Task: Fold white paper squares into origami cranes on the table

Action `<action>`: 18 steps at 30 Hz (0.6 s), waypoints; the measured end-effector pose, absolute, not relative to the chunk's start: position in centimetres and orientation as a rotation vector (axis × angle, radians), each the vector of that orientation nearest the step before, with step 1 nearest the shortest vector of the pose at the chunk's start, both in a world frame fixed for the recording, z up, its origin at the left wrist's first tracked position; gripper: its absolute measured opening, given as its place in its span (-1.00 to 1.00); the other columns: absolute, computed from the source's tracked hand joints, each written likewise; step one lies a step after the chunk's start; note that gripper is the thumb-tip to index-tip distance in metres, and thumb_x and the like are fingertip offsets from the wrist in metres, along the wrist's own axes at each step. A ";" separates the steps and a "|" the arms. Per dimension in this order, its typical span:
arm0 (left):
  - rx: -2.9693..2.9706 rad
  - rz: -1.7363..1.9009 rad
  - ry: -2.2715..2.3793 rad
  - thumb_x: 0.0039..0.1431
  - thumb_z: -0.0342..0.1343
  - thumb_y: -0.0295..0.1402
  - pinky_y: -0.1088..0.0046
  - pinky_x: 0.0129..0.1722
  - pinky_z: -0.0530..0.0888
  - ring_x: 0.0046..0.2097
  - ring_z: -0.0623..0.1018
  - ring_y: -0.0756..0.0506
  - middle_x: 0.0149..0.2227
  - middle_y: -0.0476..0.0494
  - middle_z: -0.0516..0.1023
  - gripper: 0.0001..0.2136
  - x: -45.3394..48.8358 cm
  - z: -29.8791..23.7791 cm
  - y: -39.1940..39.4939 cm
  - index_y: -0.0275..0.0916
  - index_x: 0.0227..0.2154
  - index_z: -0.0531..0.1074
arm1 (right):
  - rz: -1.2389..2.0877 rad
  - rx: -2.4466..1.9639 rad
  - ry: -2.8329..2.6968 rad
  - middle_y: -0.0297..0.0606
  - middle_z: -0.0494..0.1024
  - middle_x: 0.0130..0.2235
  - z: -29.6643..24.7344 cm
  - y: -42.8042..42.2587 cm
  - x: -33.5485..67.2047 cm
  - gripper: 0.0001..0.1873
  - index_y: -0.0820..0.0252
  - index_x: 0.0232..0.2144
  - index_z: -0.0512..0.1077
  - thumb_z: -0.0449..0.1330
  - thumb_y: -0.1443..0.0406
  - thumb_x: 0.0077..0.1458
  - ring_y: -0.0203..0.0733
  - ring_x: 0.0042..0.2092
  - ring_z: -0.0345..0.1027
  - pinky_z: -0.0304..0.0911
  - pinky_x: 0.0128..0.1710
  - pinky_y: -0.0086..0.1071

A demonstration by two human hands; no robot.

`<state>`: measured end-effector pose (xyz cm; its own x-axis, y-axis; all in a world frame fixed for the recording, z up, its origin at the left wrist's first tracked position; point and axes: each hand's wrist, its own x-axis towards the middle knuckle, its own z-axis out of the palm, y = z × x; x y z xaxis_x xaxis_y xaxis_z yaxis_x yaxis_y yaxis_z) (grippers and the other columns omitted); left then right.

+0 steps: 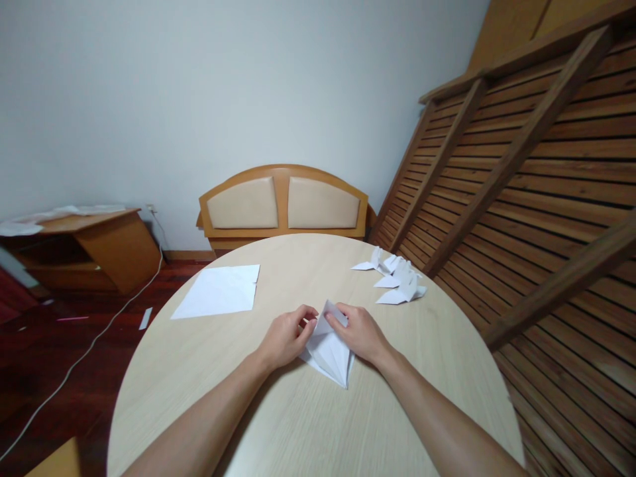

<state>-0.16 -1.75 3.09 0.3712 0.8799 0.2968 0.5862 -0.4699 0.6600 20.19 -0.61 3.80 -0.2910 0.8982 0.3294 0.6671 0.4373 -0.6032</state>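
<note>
A partly folded white paper piece [328, 351] lies on the round light-wood table [278, 411], its pointed tip toward me. My left hand [287, 336] pinches its upper left edge with curled fingers. My right hand [358, 332] presses and grips its upper right flap, fingers closed on the paper. Both hands meet at the top of the piece.
A flat stack of white paper sheets [218, 291] lies at the table's far left. Several finished folded paper figures [397, 278] sit at the far right. Behind the table stand a padded wooden headboard [283, 205], a slatted wooden frame [536, 199] and a low cabinet [94, 245].
</note>
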 end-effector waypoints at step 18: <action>2.278 0.813 1.280 0.37 -0.12 -0.24 0.45 -0.24 0.37 -0.26 0.57 -0.09 -0.25 -0.10 0.63 -0.71 0.2 3.8 -2.3 -0.17 -0.11 0.49 | 0.576 -1.085 -1.861 -0.29 0.58 -0.29 3.9 -0.9 19.1 -0.88 0.14 -0.32 0.46 0.14 0.25 0.22 -0.16 -0.23 0.44 0.29 -0.18 -0.36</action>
